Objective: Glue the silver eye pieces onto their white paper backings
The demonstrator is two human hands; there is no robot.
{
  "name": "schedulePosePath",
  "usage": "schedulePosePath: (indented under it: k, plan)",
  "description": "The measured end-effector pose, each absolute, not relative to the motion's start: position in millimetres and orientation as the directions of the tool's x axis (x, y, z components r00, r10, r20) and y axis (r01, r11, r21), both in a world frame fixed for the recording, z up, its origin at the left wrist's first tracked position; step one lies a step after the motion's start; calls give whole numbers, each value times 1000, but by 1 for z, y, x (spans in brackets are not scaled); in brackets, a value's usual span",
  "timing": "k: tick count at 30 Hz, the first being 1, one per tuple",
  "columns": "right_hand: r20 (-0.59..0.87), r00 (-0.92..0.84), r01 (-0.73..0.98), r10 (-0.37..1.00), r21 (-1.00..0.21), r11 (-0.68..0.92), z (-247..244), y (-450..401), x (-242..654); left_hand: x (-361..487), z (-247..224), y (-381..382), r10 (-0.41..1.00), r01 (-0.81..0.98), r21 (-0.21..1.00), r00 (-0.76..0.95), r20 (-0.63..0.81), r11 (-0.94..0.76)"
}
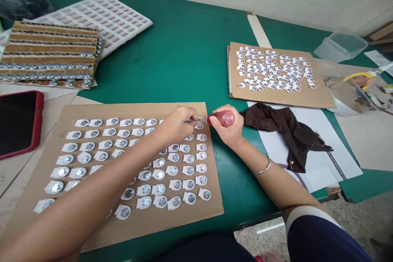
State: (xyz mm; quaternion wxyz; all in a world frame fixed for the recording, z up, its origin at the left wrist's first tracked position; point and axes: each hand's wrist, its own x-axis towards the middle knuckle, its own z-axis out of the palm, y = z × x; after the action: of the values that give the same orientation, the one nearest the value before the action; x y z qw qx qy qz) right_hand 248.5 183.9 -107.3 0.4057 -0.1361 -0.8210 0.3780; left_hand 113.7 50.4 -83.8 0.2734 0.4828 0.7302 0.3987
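My left hand (181, 123) is pinched around a thin metal tool (190, 121), whose exact kind I cannot make out. It is over the top right corner of a cardboard sheet (211, 196), close to a small round silver piece (200, 120) on a white tab. My right hand (230, 131) is wrapped around a red squeeze bottle (225, 118), its narrow end turned left toward that same piece. Rows of similar silver discs on white tabs (175, 202) cover the sheet. My left forearm hides part of the rows.
A second cardboard sheet (313, 98) with small tabbed pieces lies at the back right, beside a dark brown cloth (285, 127). Ridged cardboard (49, 45) with silver discs, a white tray (123, 20) and a red-cased phone (18, 123) are at left. Clear plastic tubs (340, 45) stand far right.
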Motion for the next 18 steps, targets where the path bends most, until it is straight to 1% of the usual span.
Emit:
schedulePosePath:
  k: [18]
  plan:
    - [561, -637, -104, 528, -742, 663, -109, 181, 248, 112, -81, 51, 920, 455, 858, -388, -48, 237]
